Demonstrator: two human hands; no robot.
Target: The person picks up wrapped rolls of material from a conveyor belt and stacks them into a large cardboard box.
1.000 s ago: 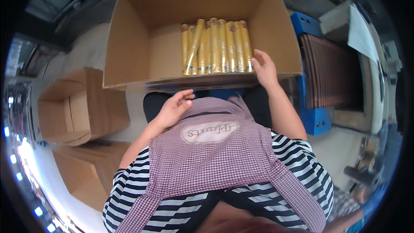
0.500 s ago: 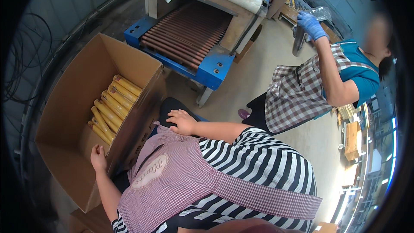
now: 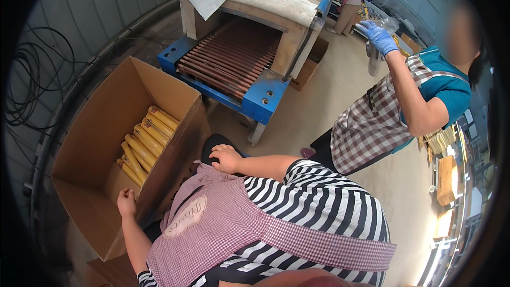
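Left hand: we curl it empty against the open brown cardboard box's near wall, steadying it.
Right hand: released, resting flat on our knee.
Yellow tubes: stacked along the box's far wall.

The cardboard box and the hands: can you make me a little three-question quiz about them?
1. True or false: the cardboard box holds yellow tubes.
2. Which hand rests on the box's edge? A. left hand B. right hand
3. Fill in: the co-worker's raised hand wears a ____ glove.

Key: 1 true; 2 A; 3 blue.
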